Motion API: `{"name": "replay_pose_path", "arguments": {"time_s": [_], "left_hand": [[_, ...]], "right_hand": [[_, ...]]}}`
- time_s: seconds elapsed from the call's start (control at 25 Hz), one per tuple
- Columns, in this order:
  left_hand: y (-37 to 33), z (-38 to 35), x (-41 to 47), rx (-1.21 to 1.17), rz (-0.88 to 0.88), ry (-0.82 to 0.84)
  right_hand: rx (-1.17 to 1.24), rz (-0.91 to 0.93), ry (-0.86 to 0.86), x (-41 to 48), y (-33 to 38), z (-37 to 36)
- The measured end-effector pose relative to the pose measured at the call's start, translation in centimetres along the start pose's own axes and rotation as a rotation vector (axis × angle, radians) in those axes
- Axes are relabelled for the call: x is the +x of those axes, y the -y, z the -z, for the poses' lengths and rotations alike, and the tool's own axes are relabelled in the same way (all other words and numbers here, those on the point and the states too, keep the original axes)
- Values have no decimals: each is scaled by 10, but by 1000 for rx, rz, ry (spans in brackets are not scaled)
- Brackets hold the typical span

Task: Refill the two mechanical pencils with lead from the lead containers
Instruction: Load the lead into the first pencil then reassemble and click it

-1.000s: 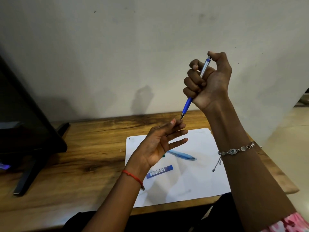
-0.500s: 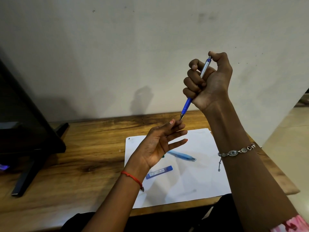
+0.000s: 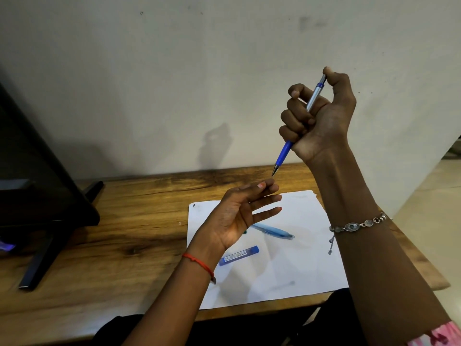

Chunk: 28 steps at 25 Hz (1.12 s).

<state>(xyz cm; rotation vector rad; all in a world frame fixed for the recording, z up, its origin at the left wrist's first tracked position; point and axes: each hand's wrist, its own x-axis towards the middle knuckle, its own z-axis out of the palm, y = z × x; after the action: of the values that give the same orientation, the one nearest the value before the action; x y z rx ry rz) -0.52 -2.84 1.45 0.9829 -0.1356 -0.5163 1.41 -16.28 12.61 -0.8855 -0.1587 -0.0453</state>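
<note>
One raised right hand (image 3: 321,118) grips pencil (image 3: 284,154).

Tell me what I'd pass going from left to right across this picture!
Black monitor → lead container → light blue pencil → right hand, gripping the blue pencil.

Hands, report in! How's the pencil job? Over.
Right hand grips blue pencil, tip down. Left hand, fingers straight, below tip. Light blue pencil, lead container on paper. Nothing blocking.
</note>
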Motion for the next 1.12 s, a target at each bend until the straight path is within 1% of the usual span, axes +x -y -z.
{"name": "replay_pose_path", "arguments": {"time_s": [0.6, 0.8, 1.12], "left_hand": [[1, 0, 0, 19, 23, -28], [0, 0, 0, 12, 19, -22], [-3, 0, -1, -4, -7, 17]], "right_hand": [[-3, 28, -28, -1, 5, 4], [36, 43, -34, 1, 5, 7], [126, 61, -98, 4, 2, 14]]}}
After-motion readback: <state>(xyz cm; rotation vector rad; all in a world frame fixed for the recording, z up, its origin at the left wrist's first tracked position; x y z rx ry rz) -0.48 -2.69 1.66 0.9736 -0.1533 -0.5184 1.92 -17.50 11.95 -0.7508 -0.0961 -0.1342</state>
